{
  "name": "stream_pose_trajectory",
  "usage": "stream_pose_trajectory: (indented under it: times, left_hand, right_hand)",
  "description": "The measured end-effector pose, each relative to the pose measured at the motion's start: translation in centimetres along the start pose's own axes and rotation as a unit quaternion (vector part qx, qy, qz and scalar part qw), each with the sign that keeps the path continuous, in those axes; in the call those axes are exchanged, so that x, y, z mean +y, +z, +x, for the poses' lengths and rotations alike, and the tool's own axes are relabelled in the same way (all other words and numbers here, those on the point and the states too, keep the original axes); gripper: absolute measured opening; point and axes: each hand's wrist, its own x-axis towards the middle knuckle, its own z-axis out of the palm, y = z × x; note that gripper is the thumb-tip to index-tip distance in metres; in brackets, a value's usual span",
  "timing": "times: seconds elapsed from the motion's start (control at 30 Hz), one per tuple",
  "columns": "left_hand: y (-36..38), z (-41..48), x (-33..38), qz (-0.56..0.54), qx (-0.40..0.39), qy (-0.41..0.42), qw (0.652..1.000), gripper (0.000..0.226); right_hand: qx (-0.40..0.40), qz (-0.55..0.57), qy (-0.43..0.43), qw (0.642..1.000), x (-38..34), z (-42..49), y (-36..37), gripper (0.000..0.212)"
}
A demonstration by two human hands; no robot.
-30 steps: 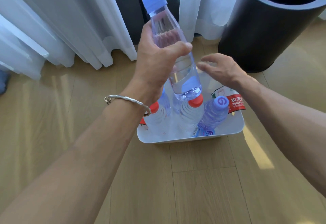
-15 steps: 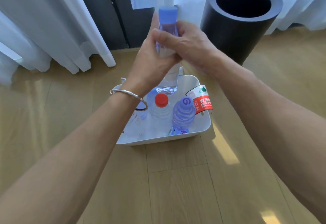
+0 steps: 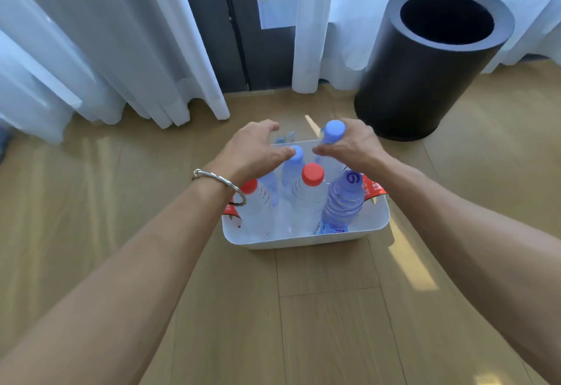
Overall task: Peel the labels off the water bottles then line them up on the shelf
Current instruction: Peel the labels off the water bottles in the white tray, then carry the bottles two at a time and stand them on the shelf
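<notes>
Over white bin (image 3: 303, 240): right hand (image 3: 352, 148) fingers gripping blue-capped bottle (image 3: 334, 131); left hand (image 3: 252, 154) fingers spread.

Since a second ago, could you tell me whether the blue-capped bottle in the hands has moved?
Yes. The blue-capped bottle has come down from above the white bin into its far right corner.

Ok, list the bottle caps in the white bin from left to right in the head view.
Red cap → small blue cap → red cap → blue cap under the right hand → purple cap with a swirl.
</notes>
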Motion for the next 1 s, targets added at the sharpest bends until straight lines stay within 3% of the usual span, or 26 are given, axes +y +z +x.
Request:
stream_pose_trajectory:
  times: [0.17, 0.3, 0.47, 0.63, 0.77, 0.87, 1.0]
  left_hand:
    - [-0.5, -0.4, -1.7, 0.018, -0.026, -0.02, 0.999, 0.058]
    - [-0.6, -0.7, -2.7, 0.001, -0.038, -0.025, 0.999, 0.053]
    - [-0.5, -1.2, -3.6, 0.001, -0.057, -0.016, 0.998, 0.057]
    - [-0.9, -2.5, -4.8, -0.053, -0.057, 0.011, 0.997, 0.057]
    - [-0.7, -3.4, -6.7, -0.1, -0.103, -0.012, 0.99, 0.075]
    - [-0.1, -3.4, -8.1, -0.121, -0.119, -0.039, 0.985, 0.063]
    - [1.3, -3.5, -8.9, -0.123, -0.12, -0.027, 0.985, 0.053]
  right_hand:
    - [-0.04, -0.064, 0.007, 0.997, 0.1, 0.1, 0.5, 0.037]
    - [-0.068, -0.042, 0.002, 0.997, -0.9, 0.4, 0.2, 0.027]
    - [-0.092, -0.096, -0.028, 0.991, -1.5, 0.2, 0.8, 0.015]
    - [-0.097, -0.104, -0.072, 0.987, -2.2, -0.4, 0.3, 0.028]
    - [-0.13, -0.115, -0.084, 0.981, -3.1, -1.1, -0.4, 0.059]
    - [-0.165, -0.158, -0.103, 0.968, -3.5, -2.0, -1.1, 0.057]
    - [-0.28, -0.235, -0.081, 0.927, -4.1, -3.0, -2.1, 0.056]
